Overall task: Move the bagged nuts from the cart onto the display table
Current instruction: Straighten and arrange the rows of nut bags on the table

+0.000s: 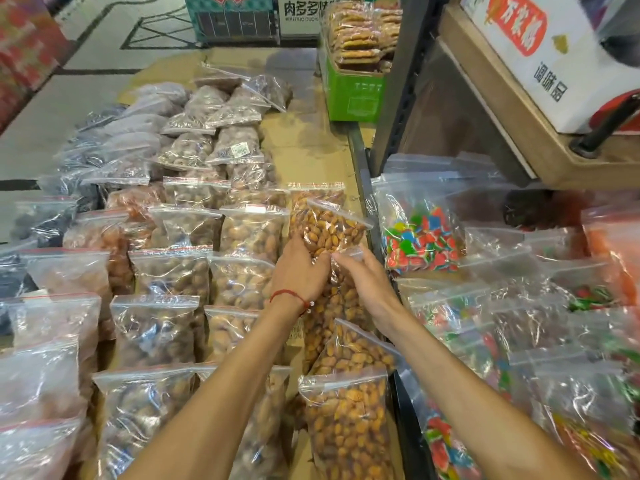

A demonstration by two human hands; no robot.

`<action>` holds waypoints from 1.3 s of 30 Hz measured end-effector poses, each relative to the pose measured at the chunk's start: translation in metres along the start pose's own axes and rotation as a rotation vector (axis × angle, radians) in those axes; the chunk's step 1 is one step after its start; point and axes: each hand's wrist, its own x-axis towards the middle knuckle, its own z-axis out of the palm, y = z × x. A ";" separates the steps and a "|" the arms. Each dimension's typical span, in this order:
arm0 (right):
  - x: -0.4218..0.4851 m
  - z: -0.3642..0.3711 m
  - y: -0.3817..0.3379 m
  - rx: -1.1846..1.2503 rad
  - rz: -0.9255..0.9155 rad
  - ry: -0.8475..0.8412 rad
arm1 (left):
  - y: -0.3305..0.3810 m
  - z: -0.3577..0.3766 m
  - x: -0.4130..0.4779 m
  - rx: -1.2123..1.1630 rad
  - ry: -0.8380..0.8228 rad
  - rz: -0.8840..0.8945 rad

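We hold the almond bag [332, 230] just above the bench [298, 140], at its right-hand column, left grip [299, 268] clamped on its lower end, right grip [363, 275] pinching its lower edge; many rows already stocked; what remains on the cart cannot be told.

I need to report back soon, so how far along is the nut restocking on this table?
Done: rows of bagged nuts cover most of the display table. In hand: the left hand grips an almond bag, joining the almond column; the right hand touches its lower edge. Left: unclear, no cart stock is visible; bare table lies at the far end.
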 end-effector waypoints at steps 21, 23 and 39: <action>0.005 0.001 0.007 0.130 -0.002 -0.067 | -0.014 0.021 -0.011 -0.436 0.084 -0.179; 0.008 0.001 0.008 0.111 -0.019 -0.073 | -0.012 0.020 -0.007 -0.491 0.067 -0.197; 0.029 -0.009 0.003 0.019 -0.083 0.018 | -0.013 0.030 0.006 -0.556 0.100 -0.163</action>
